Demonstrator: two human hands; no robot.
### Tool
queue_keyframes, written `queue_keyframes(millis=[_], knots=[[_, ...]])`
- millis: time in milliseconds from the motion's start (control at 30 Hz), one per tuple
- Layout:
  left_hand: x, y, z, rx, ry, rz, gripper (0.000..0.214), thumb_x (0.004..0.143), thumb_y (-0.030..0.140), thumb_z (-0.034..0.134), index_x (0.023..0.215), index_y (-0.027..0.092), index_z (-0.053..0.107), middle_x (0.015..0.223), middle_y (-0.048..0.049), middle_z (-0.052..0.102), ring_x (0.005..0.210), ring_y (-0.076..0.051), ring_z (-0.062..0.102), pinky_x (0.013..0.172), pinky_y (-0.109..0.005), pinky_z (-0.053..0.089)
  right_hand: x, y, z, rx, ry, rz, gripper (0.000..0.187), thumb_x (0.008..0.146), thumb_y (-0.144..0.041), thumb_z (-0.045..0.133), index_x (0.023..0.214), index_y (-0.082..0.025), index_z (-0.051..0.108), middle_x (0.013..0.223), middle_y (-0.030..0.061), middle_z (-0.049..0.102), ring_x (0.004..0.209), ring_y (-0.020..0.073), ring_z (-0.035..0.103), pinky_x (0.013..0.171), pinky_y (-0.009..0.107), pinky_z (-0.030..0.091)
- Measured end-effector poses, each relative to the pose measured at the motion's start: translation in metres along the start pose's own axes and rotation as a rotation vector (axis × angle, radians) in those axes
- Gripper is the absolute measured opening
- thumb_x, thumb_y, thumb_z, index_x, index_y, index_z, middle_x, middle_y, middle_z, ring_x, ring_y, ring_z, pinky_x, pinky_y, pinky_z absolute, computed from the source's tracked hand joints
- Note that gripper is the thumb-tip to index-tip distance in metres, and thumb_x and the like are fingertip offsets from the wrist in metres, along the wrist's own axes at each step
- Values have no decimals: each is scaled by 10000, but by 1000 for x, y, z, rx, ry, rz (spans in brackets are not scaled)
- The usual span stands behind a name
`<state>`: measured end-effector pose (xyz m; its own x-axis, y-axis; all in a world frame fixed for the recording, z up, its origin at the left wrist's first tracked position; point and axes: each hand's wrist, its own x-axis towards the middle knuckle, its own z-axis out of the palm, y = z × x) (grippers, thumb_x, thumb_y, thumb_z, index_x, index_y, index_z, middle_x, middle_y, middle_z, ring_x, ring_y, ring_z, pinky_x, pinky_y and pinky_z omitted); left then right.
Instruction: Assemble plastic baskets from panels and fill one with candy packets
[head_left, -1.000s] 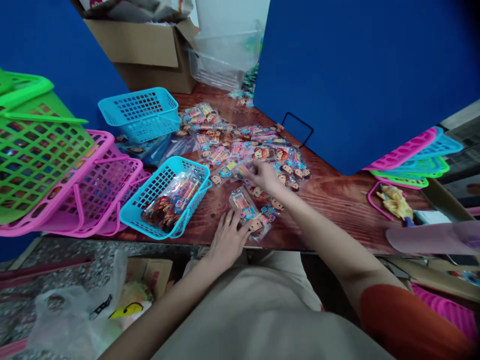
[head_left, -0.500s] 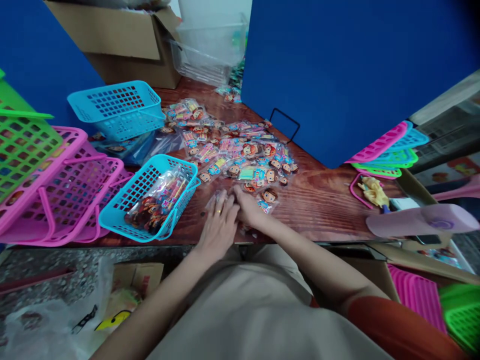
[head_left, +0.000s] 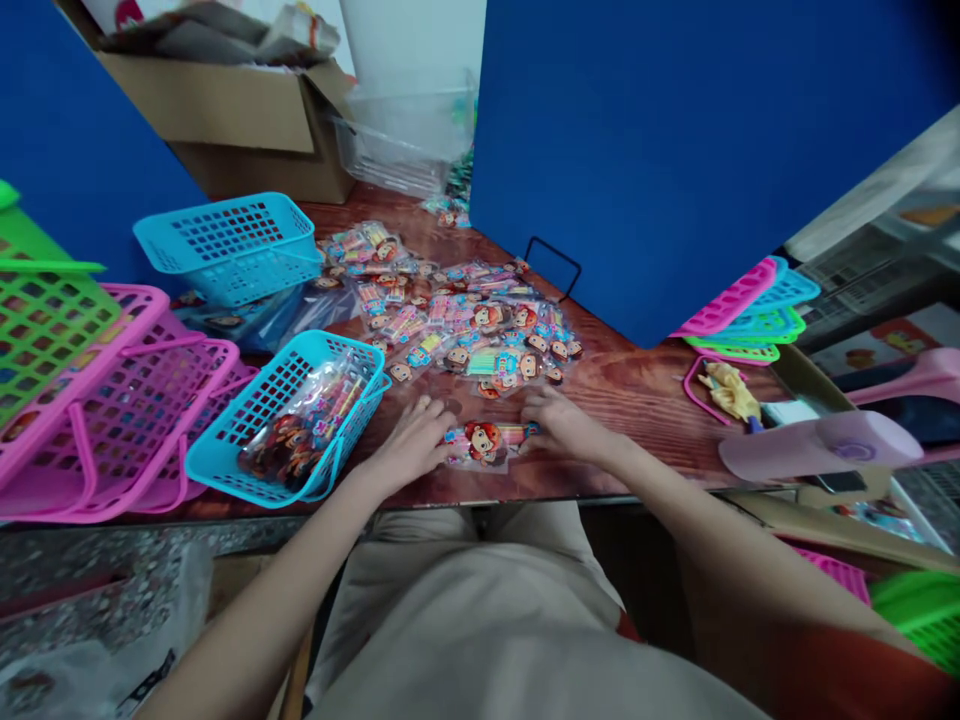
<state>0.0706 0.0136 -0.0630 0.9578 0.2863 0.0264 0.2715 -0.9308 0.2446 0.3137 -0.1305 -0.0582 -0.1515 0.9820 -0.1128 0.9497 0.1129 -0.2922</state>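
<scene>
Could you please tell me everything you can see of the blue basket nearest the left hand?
The blue basket looks like plastic, with lattice walls, a rim and a handle folded down along its right side. It sits upright on the brown table, right of the pink baskets. Clear packets lie inside. The left hand is near, not touching.

Pkts (head_left: 486, 443) on tbl (head_left: 637, 400), btwn baskets (head_left: 244, 422) & btl (head_left: 802, 447)

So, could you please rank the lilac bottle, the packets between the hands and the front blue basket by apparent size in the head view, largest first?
1. Front blue basket
2. Lilac bottle
3. Packets between left hand and right hand
</scene>
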Motion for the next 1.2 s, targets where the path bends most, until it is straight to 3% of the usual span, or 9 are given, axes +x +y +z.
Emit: queue_keyframes(millis=[100,167,233,367,500,700,867,1100,1200], knots=[[-12,14,-2,-58,89,112,138,881,316,609,890,179,598,941,-65,579,948,-223,519,858,-379,477,3,-4,6,74,110,69,171,871,-323,630,857,-154,655,930,120,659,995,261,557,916,406,425],[-16,29,-2,13,178,158,94,865,256,621,902,176,588,1067,-102,569,1056,-253,501,914,-429,465,7,-17,8,162,189,110,155,912,-271,566,908,-140,647,963,124,662,934,229,583,848,356,450],[-13,43,2,122,223,165,69,858,168,590,924,160,572,1229,-143,522,1166,-275,469,1037,-501,392,16,-32,7,270,172,52,133,917,-203,537,948,-132,645,975,110,670,891,199,601,799,307,458],[-4,53,13,214,138,97,201,855,86,518,1033,180,530,1019,-67,584,996,-225,560,1091,-509,351,43,-38,-7,333,79,-92,178,924,-207,521,1015,-166,667,980,66,682,910,181,610,822,285,456],[-6,49,17,265,115,82,209,863,62,491,1025,190,523,980,-47,603,942,-221,582,1012,-461,423,73,-17,-11,-1,337,263,318,960,-266,444,1214,-169,609,1175,145,615,1117,275,517,966,432,394],[-27,39,20,170,196,7,459,904,156,535,1340,182,394,1151,-70,647,1020,-231,582,1015,-421,406,82,-19,8,-298,229,344,279,907,-142,453,1132,-129,616,1131,176,585,1081,309,476,914,426,401],[-26,36,20,132,212,-24,402,910,173,538,1299,176,436,1138,-73,659,1018,-241,579,1016,-427,400,70,-20,6,-303,318,552,404,874,-388,603,1170,-117,561,1167,198,553,1067,343,496,840,415,422],[-15,38,9,58,136,-17,246,894,211,577,1130,162,525,1048,-76,636,972,-253,541,894,-408,451,50,-9,17,255,303,403,327,825,-366,683,1078,-172,610,945,60,666,788,191,590,697,276,425],[-16,40,8,75,143,-21,188,904,216,554,1081,157,541,1023,-90,607,965,-257,528,865,-410,466,40,-19,21,549,273,177,371,781,-448,717,1009,-166,640,801,11,626,700,152,549,639,250,413]])
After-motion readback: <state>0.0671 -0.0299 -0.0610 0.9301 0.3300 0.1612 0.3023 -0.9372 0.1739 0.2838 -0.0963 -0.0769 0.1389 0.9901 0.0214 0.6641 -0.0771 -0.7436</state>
